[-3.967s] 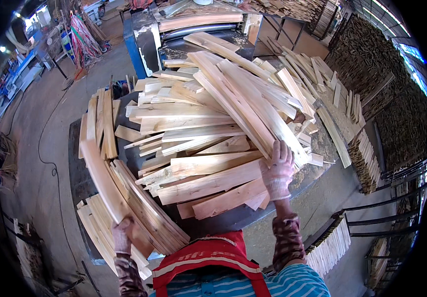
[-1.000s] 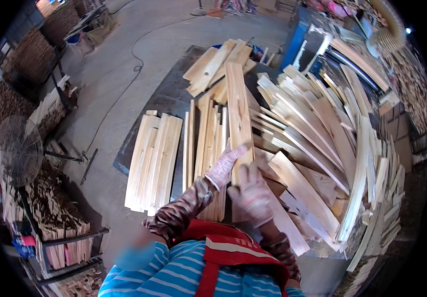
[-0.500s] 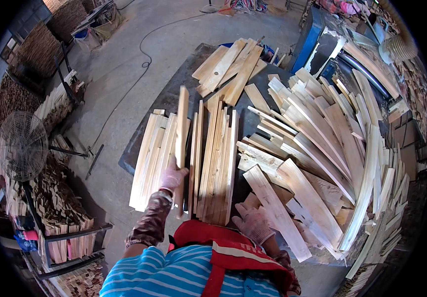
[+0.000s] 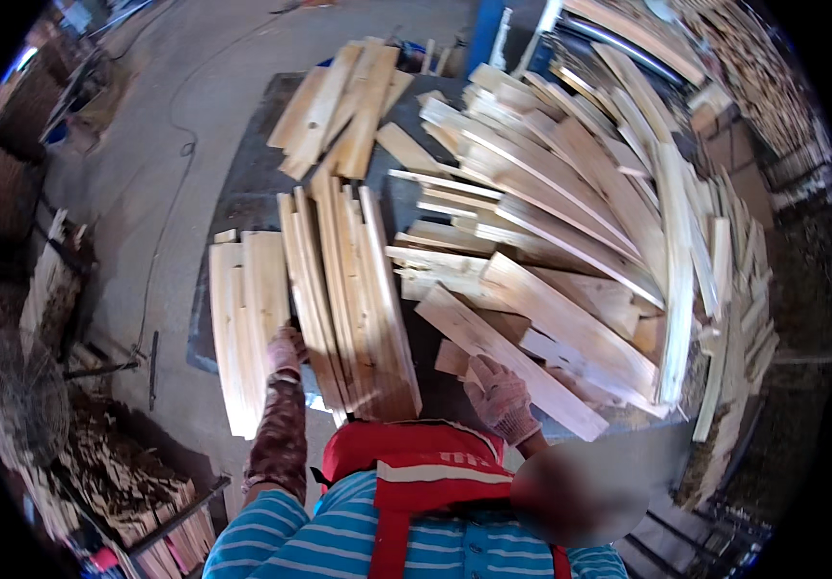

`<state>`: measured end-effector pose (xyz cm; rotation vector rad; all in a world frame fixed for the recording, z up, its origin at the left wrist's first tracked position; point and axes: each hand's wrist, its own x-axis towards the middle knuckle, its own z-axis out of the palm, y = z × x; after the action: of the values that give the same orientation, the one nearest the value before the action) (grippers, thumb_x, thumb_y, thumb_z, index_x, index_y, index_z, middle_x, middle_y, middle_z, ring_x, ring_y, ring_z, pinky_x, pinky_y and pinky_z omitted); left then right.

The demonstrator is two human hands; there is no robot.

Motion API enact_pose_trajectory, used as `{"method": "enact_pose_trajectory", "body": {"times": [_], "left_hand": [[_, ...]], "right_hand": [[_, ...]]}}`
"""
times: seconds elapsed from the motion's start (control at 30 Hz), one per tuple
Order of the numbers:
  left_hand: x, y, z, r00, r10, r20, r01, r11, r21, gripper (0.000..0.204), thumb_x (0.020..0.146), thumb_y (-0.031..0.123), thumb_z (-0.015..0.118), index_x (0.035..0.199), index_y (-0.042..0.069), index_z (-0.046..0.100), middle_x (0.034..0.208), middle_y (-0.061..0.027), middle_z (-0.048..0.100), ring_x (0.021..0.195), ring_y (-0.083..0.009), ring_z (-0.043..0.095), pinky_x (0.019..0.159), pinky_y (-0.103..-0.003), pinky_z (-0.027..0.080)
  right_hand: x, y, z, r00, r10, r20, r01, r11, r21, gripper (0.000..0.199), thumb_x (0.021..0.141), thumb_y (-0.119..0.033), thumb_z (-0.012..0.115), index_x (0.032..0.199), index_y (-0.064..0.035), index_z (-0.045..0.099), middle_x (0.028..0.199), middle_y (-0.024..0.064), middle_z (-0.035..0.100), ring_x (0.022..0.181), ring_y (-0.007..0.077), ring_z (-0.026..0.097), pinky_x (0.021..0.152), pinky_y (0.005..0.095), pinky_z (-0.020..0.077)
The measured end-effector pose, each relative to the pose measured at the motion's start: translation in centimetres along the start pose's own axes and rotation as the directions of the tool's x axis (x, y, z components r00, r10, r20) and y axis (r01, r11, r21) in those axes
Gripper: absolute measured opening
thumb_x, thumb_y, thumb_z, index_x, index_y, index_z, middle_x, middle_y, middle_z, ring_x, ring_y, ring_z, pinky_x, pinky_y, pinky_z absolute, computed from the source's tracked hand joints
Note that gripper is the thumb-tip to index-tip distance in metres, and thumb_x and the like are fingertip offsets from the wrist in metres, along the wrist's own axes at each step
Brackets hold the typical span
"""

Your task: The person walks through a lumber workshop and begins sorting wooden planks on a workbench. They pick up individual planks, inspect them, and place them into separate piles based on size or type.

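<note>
My left hand [image 4: 286,349], in a pale glove, is closed at the right edge of a wide, light wooden board [image 4: 265,289]. That board lies flat on the left-hand row of boards [image 4: 226,328]; some of the fingers are hidden. Just right of it, narrow boards [image 4: 363,299] stand on edge, side by side. My right hand [image 4: 503,398], also gloved, holds nothing. Its fingers are apart, beside a slanting plank [image 4: 507,359] and over a short piece of wood [image 4: 451,358].
The boards lie on a dark table [image 4: 252,183]. Several loose boards [image 4: 339,106] sit at its far end, and a large heap of planks [image 4: 570,183] covers the right side. A fan [image 4: 22,396] and stacked wood [image 4: 136,463] stand to the left on the floor.
The board my left hand held upright now appears laid flat on the left row. The view has shifted, and my right hand sits closer to the slanting plank.
</note>
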<state>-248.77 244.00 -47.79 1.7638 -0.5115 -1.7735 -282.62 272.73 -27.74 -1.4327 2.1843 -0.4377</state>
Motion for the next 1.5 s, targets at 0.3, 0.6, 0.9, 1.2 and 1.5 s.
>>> {"method": "enact_pose_trajectory", "body": {"times": [0.3, 0.6, 0.9, 1.2, 1.5], "left_hand": [[4.1, 3.9, -6.1, 1.0, 0.01, -0.028, -0.006, 0.989, 0.15, 0.039, 0.096, 0.047, 0.054, 0.111, 0.011, 0.06, 0.095, -0.0072, 0.067, 0.076, -0.0228, 0.063, 0.064, -0.038, 0.053], [-0.1, -2.0, 4.4, 0.799, 0.577, 0.173, -0.595, 0.713, 0.37, 0.038, 0.093, 0.028, 0.067, 0.119, 0.004, 0.054, 0.106, -0.0086, 0.064, 0.09, -0.0234, 0.06, 0.079, -0.035, 0.05], [-1.5, -0.9, 5.8, 0.93, 0.357, 0.088, -0.355, 0.807, 0.472, 0.055, 0.089, 0.021, 0.074, 0.135, 0.001, 0.051, 0.115, -0.0096, 0.066, 0.099, -0.0195, 0.061, 0.086, -0.034, 0.05], [-5.6, 0.8, 7.7, 0.802, 0.59, 0.091, -0.394, 0.409, 0.823, 0.093, 0.08, 0.031, 0.079, 0.152, 0.003, 0.029, 0.14, -0.0213, 0.049, 0.127, -0.0357, 0.049, 0.106, -0.042, 0.041], [-27.6, 0.1, 23.4, 0.273, 0.04, 0.961, -0.386, 0.92, 0.071, 0.086, 0.092, 0.01, 0.07, 0.16, 0.016, 0.018, 0.153, -0.0075, 0.041, 0.136, -0.0221, 0.043, 0.11, -0.038, 0.039]], "right_hand": [[-9.6, 7.8, 2.4, 0.943, 0.147, -0.298, -0.21, 0.958, -0.193, 0.073, 0.073, -0.023, 0.072, 0.139, -0.0034, 0.047, 0.142, 0.0203, 0.05, 0.128, 0.0413, 0.049, 0.108, 0.0526, 0.0399], [-7.6, 11.1, 4.7, 0.911, 0.182, -0.369, -0.322, 0.875, -0.363, 0.091, 0.064, -0.025, 0.075, 0.145, -0.0015, 0.041, 0.146, 0.0175, 0.044, 0.138, 0.0387, 0.037, 0.118, 0.0527, 0.0263], [-7.4, 7.3, -1.0, 0.972, 0.208, -0.112, -0.21, 0.978, -0.003, 0.074, 0.074, -0.029, 0.076, 0.141, -0.0075, 0.052, 0.139, 0.0165, 0.054, 0.126, 0.0366, 0.051, 0.11, 0.047, 0.0387], [-0.8, 8.7, 3.4, 0.989, 0.147, 0.008, -0.052, 0.304, 0.951, 0.05, 0.09, -0.029, 0.067, 0.13, -0.0005, 0.061, 0.121, 0.0137, 0.065, 0.108, 0.0216, 0.062, 0.095, 0.0317, 0.0487], [3.9, -0.1, -1.1, 0.828, 0.48, -0.289, 0.139, 0.324, 0.936, 0.047, 0.1, -0.034, 0.059, 0.132, 0.0, 0.058, 0.114, 0.0092, 0.069, 0.099, 0.0177, 0.066, 0.083, 0.0276, 0.0526]]}}
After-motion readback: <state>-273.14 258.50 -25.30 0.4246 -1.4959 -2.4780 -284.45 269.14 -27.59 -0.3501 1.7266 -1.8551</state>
